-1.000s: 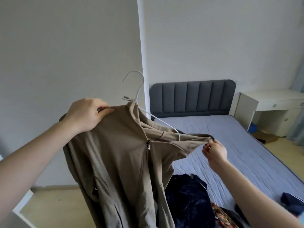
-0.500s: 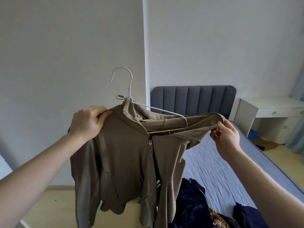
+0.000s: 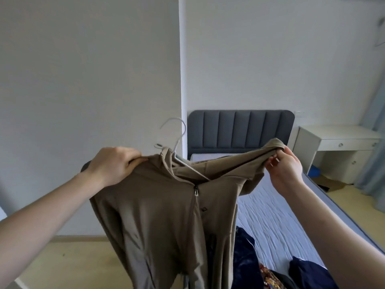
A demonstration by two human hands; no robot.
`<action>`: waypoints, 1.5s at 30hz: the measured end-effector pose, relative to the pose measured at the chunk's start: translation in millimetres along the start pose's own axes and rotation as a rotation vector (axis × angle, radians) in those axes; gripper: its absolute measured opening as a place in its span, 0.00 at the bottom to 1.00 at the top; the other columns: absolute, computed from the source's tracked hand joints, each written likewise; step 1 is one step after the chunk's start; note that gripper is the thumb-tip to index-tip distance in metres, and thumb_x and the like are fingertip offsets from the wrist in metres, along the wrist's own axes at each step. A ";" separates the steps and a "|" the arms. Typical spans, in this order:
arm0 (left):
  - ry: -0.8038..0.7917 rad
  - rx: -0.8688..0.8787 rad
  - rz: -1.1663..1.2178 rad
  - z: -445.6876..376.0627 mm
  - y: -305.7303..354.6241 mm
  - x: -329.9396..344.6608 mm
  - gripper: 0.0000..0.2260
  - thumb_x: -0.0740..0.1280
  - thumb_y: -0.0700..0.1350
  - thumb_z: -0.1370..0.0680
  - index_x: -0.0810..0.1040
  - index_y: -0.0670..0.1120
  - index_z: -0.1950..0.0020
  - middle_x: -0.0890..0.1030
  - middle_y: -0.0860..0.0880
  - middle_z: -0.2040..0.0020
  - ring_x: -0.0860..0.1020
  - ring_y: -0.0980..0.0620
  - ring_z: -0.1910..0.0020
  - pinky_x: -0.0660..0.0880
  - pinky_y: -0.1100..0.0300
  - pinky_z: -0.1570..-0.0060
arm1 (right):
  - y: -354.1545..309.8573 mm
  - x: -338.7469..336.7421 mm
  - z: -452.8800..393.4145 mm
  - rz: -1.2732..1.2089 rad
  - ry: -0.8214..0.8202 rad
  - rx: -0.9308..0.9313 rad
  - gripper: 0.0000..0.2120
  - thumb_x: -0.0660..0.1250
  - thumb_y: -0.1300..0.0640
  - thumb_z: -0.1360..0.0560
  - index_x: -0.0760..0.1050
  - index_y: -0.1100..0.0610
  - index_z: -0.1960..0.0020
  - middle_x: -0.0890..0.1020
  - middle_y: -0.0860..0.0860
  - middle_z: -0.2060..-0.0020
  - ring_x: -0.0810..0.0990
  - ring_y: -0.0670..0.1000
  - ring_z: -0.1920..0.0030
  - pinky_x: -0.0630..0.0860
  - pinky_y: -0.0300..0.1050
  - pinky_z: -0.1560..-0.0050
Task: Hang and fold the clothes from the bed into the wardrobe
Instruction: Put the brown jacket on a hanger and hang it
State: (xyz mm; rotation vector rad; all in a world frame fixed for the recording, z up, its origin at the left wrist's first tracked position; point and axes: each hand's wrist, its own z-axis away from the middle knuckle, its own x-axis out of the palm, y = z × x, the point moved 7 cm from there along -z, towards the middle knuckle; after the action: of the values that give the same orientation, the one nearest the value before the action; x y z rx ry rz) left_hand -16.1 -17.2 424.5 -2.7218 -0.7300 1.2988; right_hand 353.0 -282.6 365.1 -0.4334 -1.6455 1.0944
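**Khaki jacket held on hanger above the bed**

Khaki-brown fabric is presented at the centre of the view: a zip-front jacket is held up in the air by both hands. The left hand is closed over the jacket's left shoulder, the grip being formed by the fingers curled over the top of the cloth. The right hand is closed on the opposite shoulder edge, where the fabric is pinched between thumb and fingers and drawn upward. A white wire hanger is seated inside the collar; its hook is seen rising above the neckline, and one arm is visible running down into the open neck. The zip pull is located just below the collar. The jacket body hangs between the two grips. The bed, with a grey headboard, is positioned behind and to the right. Dark blue clothing lies on the bed, below the jacket. A white surface with drawers is located beside the bed.
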 end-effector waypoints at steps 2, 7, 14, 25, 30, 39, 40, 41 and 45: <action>-0.068 -0.004 0.005 3.6 8.3 14.7 0.23 0.52 0.63 0.18 0.76 0.51 0.61 0.81 0.52 0.64 0.82 0.43 0.62 0.69 0.56 0.70 | -8.7 17.6 8.0 0.054 -0.043 -0.015 0.16 0.56 0.64 0.15 0.82 0.54 0.49 0.78 0.52 0.60 0.77 0.48 0.64 0.76 0.37 0.66; -0.254 -0.169 0.049 -2.3 26.1 58.0 0.23 0.53 0.66 0.18 0.78 0.53 0.58 0.82 0.54 0.60 0.81 0.46 0.56 0.67 0.55 0.63 | -16.8 99.8 50.8 0.194 -0.299 -0.077 0.19 0.56 0.69 0.19 0.84 0.54 0.52 0.76 0.52 0.70 0.75 0.47 0.69 0.76 0.39 0.68; -0.291 -0.443 0.376 12.1 36.8 79.1 0.19 0.64 0.60 0.18 0.79 0.50 0.62 0.81 0.52 0.64 0.78 0.47 0.60 0.71 0.53 0.63 | 46.1 158.6 173.6 0.766 -1.248 -0.094 0.19 0.57 0.72 0.23 0.80 0.52 0.48 0.85 0.51 0.64 0.85 0.51 0.61 0.83 0.45 0.56; -0.063 -0.498 0.554 38.9 33.6 36.3 0.17 0.63 0.61 0.20 0.71 0.55 0.66 0.71 0.53 0.72 0.69 0.54 0.71 0.66 0.54 0.68 | 77.1 98.9 148.3 1.283 -1.327 -0.312 0.11 0.68 0.48 0.20 0.79 0.38 0.40 0.84 0.36 0.49 0.83 0.38 0.49 0.82 0.37 0.49; -0.075 -0.538 0.538 42.7 30.0 23.3 0.16 0.64 0.59 0.20 0.74 0.55 0.66 0.74 0.53 0.71 0.74 0.54 0.69 0.68 0.53 0.66 | 17.8 99.2 84.1 1.058 -0.746 -0.748 0.12 0.74 0.54 0.23 0.79 0.38 0.44 0.81 0.35 0.49 0.80 0.41 0.49 0.74 0.30 0.55; -0.132 -0.728 0.430 90.5 -3.1 0.6 0.19 0.62 0.66 0.22 0.76 0.54 0.64 0.76 0.53 0.69 0.75 0.54 0.67 0.71 0.52 0.64 | 100.1 133.5 50.0 1.274 -1.097 -0.383 0.15 0.64 0.45 0.18 0.75 0.51 0.61 0.80 0.49 0.67 0.77 0.49 0.65 0.76 0.53 0.59; -0.136 -0.753 0.403 99.1 -7.8 -2.2 0.17 0.62 0.66 0.22 0.76 0.58 0.64 0.76 0.55 0.67 0.75 0.56 0.66 0.70 0.54 0.65 | 108.3 140.5 56.2 1.260 -1.166 -0.368 0.16 0.63 0.44 0.18 0.76 0.52 0.59 0.80 0.50 0.66 0.78 0.50 0.64 0.77 0.54 0.57; -0.139 -0.786 0.378 108.8 -12.5 -5.1 0.15 0.61 0.66 0.22 0.77 0.60 0.64 0.78 0.58 0.65 0.76 0.58 0.65 0.69 0.56 0.65 | 116.9 147.8 62.5 1.227 -1.231 -0.354 0.16 0.63 0.44 0.18 0.76 0.53 0.59 0.80 0.51 0.65 0.79 0.51 0.63 0.78 0.54 0.57; -0.158 -0.962 0.349 155.2 -29.4 -20.3 0.12 0.61 0.63 0.22 0.79 0.60 0.59 0.80 0.59 0.59 0.79 0.59 0.58 0.76 0.53 0.57 | 154.6 180.8 89.5 1.090 -1.359 -0.303 0.16 0.64 0.46 0.18 0.74 0.56 0.59 0.77 0.52 0.66 0.77 0.52 0.63 0.75 0.55 0.57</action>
State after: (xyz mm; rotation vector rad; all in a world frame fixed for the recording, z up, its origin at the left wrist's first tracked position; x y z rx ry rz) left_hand -154.1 -25.0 345.3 -3.6510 -1.1813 1.5236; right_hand 169.0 -109.3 338.2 -0.9639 -2.8989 2.2345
